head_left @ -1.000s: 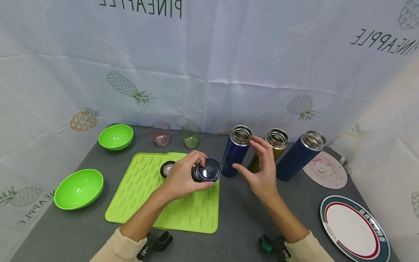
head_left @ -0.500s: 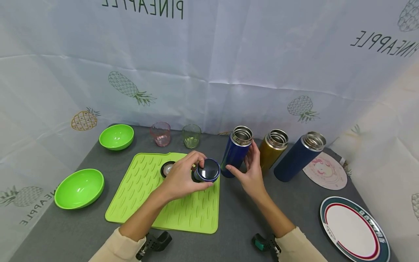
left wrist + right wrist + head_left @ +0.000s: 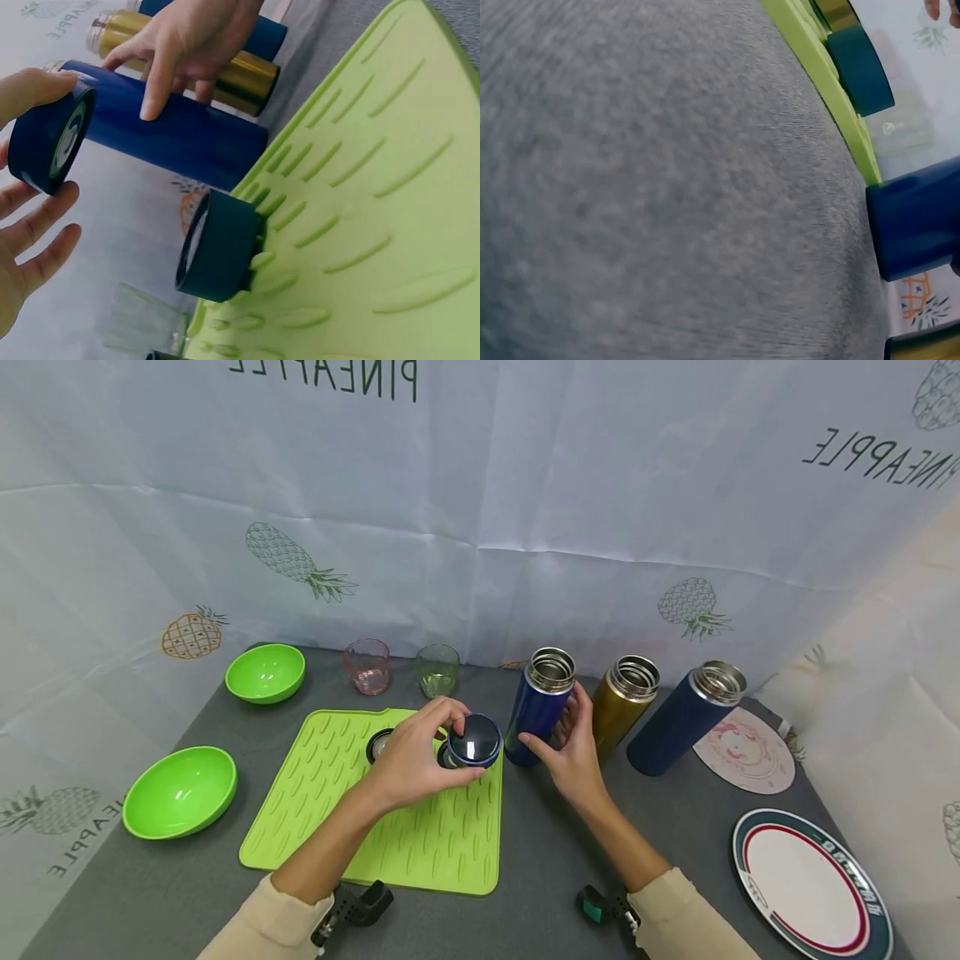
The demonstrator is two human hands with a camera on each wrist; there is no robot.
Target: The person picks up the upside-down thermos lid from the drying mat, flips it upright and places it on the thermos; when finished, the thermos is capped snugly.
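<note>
My left hand [image 3: 412, 758] holds a blue-rimmed bottle lid [image 3: 477, 741] over the right part of the green mat [image 3: 330, 810]. In the left wrist view, thumb and fingers pinch this lid by its sides, its underside facing the blue bottle. My right hand [image 3: 572, 760] grips the open blue bottle [image 3: 537, 710], thumb in front and fingers round the far side. The bottle stands upright beside the mat. A second lid [image 3: 217, 246] rests on the mat beneath my left hand. Another dark lid [image 3: 378, 745] is partly covered by that hand in the head view.
An open gold bottle [image 3: 618, 718] and an open dark blue bottle [image 3: 675, 731] stand to the right. Further right lie a pink round mat [image 3: 746, 752] and a plate [image 3: 806, 885]. Two glasses [image 3: 367, 668] stand behind the mat, green bowls [image 3: 180, 793] at left.
My right hand has moved left from near the gold bottle and now grips the blue bottle. My left hand has raised and tilted its lid slightly.
</note>
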